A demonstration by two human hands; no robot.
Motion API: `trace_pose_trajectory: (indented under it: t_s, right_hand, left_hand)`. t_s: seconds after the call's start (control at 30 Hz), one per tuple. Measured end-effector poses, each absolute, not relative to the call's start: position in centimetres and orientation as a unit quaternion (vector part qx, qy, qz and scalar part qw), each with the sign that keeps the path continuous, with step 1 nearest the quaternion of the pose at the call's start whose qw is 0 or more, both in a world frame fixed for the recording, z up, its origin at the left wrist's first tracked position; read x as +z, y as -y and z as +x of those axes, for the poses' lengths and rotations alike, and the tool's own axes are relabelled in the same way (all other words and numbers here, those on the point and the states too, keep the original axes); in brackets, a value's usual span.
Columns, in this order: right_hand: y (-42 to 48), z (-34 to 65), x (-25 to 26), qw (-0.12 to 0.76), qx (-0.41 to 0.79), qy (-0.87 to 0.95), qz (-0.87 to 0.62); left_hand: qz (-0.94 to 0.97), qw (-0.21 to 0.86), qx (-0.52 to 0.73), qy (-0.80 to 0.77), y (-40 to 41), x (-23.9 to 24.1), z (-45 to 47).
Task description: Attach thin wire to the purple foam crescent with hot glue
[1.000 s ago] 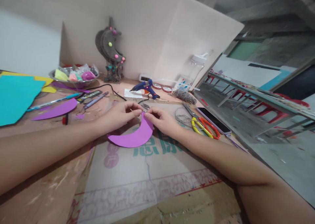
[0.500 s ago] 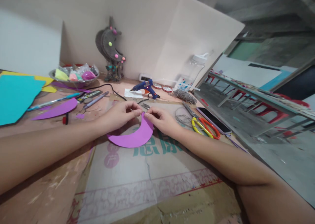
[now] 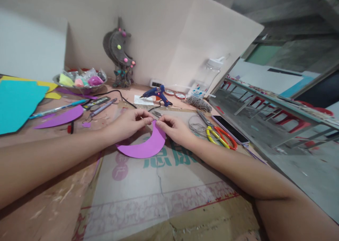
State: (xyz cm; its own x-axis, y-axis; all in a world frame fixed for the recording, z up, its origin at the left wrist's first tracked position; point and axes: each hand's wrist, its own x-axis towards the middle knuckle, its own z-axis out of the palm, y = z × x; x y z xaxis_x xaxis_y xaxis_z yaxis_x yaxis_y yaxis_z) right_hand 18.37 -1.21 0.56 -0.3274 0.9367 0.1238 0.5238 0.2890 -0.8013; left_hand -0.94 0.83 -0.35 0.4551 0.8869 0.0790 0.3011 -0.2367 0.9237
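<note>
Nothing has visibly moved: your left hand [image 3: 129, 122] and right hand [image 3: 174, 128] still pinch the upper tip of the purple foam crescent [image 3: 145, 145], steadying it on the cardboard sheet [image 3: 159, 195], near the scissors [image 3: 218, 135].

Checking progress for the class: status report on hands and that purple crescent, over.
Left hand and right hand pinch the purple crescent tip. Crescent rests on cardboard. Scissors right, clear.
</note>
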Motion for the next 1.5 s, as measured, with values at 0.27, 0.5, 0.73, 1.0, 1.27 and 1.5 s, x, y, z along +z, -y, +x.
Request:
trace_pose_trajectory:
  t_s: [0.27, 0.5, 0.73, 1.0, 1.27, 1.5]
  right_hand:
    - [1.33, 18.28, 0.52, 0.301, 0.351, 0.738, -0.492]
    - [1.33, 18.29, 0.58, 0.3, 0.334, 0.748, -0.489]
    - [1.29, 18.23, 0.62, 0.3, 0.337, 0.747, -0.488]
    - [1.27, 18.32, 0.46, 0.303, 0.34, 0.749, -0.482]
    - [1.34, 18.3, 0.57, 0.309, 0.344, 0.74, -0.488]
    - [1.11, 18.42, 0.33, 0.302, 0.341, 0.751, -0.478]
  left_hand:
    - [0.711, 0.468, 0.322, -0.413, -0.61, -0.04, -0.89]
    - [0.712, 0.467, 0.319, -0.417, -0.58, -0.08, -0.92]
    - [0.729, 0.444, 0.33, -0.404, -0.78, -0.17, -0.94]
    - [0.724, 0.453, 0.332, -0.401, -0.9, -0.41, -0.95]
    - [0.727, 0.452, 0.325, -0.402, -0.92, -0.48, -1.02]
    - [0.731, 0.445, 0.328, -0.4, -1.18, -0.81, -1.03]
